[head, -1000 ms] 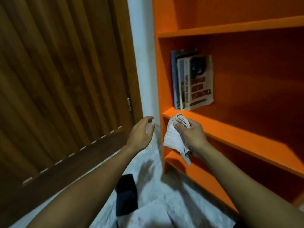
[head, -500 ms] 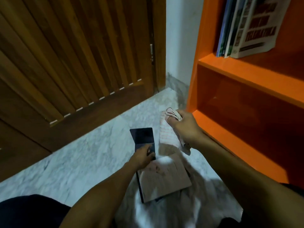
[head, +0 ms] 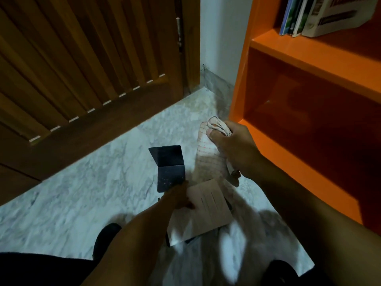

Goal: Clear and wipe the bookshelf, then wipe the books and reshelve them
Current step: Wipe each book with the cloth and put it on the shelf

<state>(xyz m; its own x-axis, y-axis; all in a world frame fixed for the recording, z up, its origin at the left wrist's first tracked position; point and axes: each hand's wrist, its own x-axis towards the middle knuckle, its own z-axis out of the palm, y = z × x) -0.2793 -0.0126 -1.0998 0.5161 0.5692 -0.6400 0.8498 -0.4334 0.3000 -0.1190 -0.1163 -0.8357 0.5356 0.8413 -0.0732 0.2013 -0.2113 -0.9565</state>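
Observation:
My right hand (head: 237, 149) is closed around a crumpled white checked cloth (head: 210, 159), held above the floor just left of the orange bookshelf (head: 309, 56). Down on the floor, my left hand (head: 179, 198) grips the left edge of a pale book (head: 206, 211) that tops a small stack. Several books (head: 321, 15) stand at the left end of the upper shelf. The shelf compartment below them holds nothing that I can see.
A black bent metal bookend (head: 168, 166) stands on the marble floor (head: 82, 193) just beyond my left hand. A slatted wooden door (head: 82, 58) fills the left side. White wall (head: 222, 38) shows between door and shelf. My dark knees show at the bottom.
The view dropped from the shelf to the floor. My left hand went down from mid-air onto the pale book and now grips its edge. My right hand lowered with the cloth.

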